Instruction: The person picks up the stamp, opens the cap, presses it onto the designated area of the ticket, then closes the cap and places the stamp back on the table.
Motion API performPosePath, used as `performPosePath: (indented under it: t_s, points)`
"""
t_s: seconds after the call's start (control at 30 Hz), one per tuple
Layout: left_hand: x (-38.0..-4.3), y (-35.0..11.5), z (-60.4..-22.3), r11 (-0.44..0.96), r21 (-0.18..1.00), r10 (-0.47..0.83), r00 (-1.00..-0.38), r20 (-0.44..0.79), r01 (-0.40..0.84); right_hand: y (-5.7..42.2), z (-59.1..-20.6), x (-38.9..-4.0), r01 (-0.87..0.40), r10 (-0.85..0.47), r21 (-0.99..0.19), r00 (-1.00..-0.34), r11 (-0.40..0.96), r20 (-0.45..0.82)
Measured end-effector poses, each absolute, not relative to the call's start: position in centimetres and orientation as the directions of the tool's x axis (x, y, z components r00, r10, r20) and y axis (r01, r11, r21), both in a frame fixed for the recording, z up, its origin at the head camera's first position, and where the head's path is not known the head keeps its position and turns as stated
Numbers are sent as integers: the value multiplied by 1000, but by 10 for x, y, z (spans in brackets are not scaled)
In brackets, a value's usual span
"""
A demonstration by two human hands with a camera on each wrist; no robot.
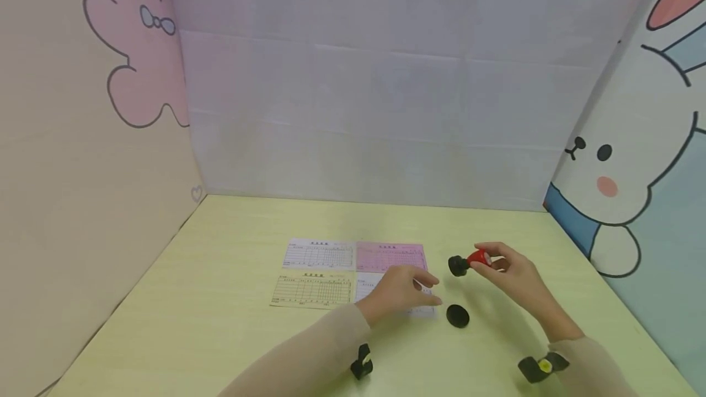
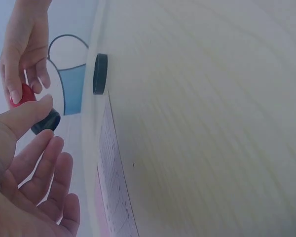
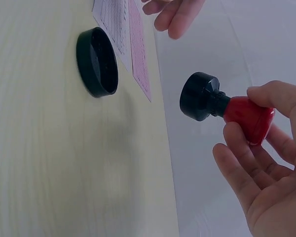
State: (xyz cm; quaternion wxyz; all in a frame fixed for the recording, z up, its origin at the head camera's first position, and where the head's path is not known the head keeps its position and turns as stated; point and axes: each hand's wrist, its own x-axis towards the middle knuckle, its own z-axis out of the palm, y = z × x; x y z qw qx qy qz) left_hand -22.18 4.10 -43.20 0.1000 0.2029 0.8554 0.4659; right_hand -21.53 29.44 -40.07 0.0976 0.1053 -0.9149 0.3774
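A stamp [image 1: 458, 265] with a black round head and a red handle is held up off the table by my right hand [image 1: 515, 277], thumb and fingers pinching the red handle [image 3: 250, 118]. In the head view its black head points left. My left hand [image 1: 399, 290] hovers over the paper slips, fingers spread and slightly bent, holding nothing. Between the hands a black round cap [image 1: 458, 316] lies on the table; the right wrist view shows the cap [image 3: 96, 61] hollow side up. Under the left hand, a white slip [image 1: 366, 283] is partly hidden.
Beside the covered slip lie a yellow slip [image 1: 311, 290], a pink slip [image 1: 390, 255] and another white slip [image 1: 318, 255], edge to edge on the pale table [image 1: 231, 250]. Cartoon-printed side panels [image 1: 651, 170] and a white back sheet [image 1: 358, 90] enclose the table.
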Motion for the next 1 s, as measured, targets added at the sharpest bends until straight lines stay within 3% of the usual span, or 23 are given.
performPosePath:
  t_s: [1.0]
  points:
    - [-253,-75,-427,528,797,353,-929,107,293,224,-403,-240,-415,-262,-708,-910,571,322]
